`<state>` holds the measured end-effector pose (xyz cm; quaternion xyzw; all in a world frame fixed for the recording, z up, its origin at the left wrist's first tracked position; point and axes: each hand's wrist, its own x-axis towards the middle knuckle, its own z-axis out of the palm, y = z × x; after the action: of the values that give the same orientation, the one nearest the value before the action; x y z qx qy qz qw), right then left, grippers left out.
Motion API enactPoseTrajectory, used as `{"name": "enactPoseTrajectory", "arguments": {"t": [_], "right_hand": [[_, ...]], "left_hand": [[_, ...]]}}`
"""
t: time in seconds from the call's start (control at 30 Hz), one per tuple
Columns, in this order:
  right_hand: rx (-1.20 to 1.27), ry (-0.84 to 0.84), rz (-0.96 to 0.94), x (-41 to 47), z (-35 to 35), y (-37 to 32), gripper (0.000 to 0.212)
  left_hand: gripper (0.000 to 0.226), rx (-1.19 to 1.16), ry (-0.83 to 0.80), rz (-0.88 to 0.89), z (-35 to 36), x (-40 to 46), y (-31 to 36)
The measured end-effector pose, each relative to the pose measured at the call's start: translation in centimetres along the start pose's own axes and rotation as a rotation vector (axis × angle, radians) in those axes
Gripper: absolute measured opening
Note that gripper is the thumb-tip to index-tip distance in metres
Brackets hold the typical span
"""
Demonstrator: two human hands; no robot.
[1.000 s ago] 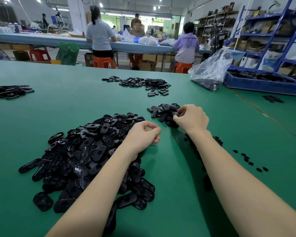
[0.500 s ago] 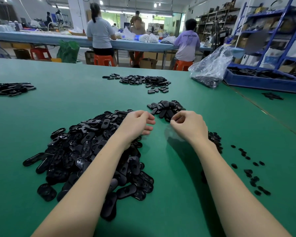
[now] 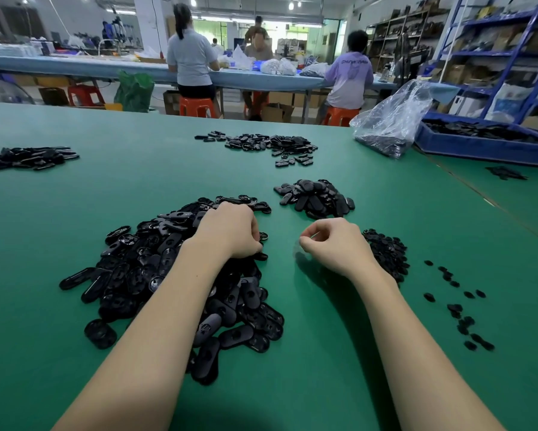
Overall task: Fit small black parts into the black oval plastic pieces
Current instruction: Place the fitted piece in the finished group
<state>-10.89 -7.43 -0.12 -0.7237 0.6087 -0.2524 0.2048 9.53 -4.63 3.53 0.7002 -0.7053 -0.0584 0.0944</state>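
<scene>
head: plastic bag point(image 3: 392, 126) beyond oval piles point(image 3: 315, 197)

Only two forearms and two hands of the person show in the head view, entering from the bottom edge. Both forearms are bare from the frame edge to the wrist: no sleeve, cuff or glove covers them. The left hand point(image 3: 230, 231) is bare, with no ring, watch or wristband showing on the back of the hand or the wrist. The right hand point(image 3: 333, 247) is likewise bare, with nothing worn on its wrist or on the fingers that show. The fingernails that show are short and unpainted. Nothing else of the body is in view.
</scene>
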Motion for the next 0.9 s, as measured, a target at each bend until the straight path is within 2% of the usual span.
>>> {"name": "enactPoseTrajectory", "arguments": {"t": [0.23, 0.43, 0.5, 0.6, 0.73, 0.9], "right_hand": [[0.002, -0.01, 0.006, -0.1, 0.1, -0.1, 0.008], [0.05, -0.001, 0.019, -0.1, -0.5, 0.0, 0.007], [0.062, -0.005, 0.027, 0.0, -1.0, 0.2, 0.008], [0.064, 0.0, 0.052, 0.1, -2.2, 0.6, 0.01], [-0.063, 0.03, 0.106, 0.1, -4.0, 1.4, 0.014], [-0.197, 0.045, 0.188, 0.0, -5.0, 2.1, 0.019]], "left_hand": [[0.007, 0.005, 0.058, 0.033, 0.5, 0.2, 0.3], [0.013, -0.01, 0.178, 0.092, 0.8, 0.5, 0.8], [0.01, -0.112, 0.19, 0.11, 1.1, 0.7, 1.1], [0.007, -0.403, 0.189, 0.134, 1.4, 0.8, 2.0], [0.008, -0.588, 0.165, 0.146, 2.0, 0.6, 3.6], [0.004, -0.785, 0.075, 0.05, 3.2, 0.3, 4.3]]}}
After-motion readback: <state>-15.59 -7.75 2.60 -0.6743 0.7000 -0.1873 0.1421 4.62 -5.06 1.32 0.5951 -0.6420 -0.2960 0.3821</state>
